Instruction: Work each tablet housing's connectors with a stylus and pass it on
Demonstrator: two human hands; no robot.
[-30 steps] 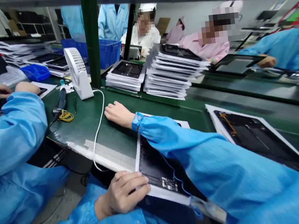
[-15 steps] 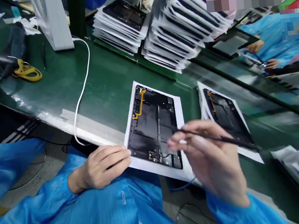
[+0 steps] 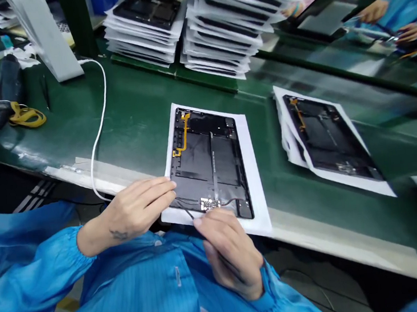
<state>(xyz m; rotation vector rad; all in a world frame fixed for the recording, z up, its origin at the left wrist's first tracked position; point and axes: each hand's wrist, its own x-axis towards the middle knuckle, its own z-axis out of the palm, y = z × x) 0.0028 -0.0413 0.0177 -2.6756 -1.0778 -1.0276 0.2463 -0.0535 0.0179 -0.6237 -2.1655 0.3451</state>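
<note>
An opened black tablet housing [image 3: 197, 157] with a yellow flex cable [image 3: 185, 136] and a small circuit board [image 3: 209, 204] lies on white paper [image 3: 257, 190] at the table's front edge. My left hand [image 3: 136, 211] rests its extended fingertips on the housing's left edge and holds nothing that shows. My right hand [image 3: 231, 250] is at the housing's bottom edge, fingers closed around dark tweezers [image 3: 187, 212], whose tip points up and left over the lower left corner. The rest of the tweezers is mostly hidden by the hand.
A second opened housing [image 3: 329, 138] lies on papers to the right. Tall stacks of housings and paper [image 3: 217, 31] stand behind. A white cable [image 3: 102, 117], a dark tool [image 3: 9, 82] and a yellow band [image 3: 27, 115] are at left. A person's hands [image 3: 374, 11] work at upper right.
My right hand has moved left and down with the tweezers, from above the housing's right side to its bottom edge. My left hand stays at the left edge. The camera view has shifted.
</note>
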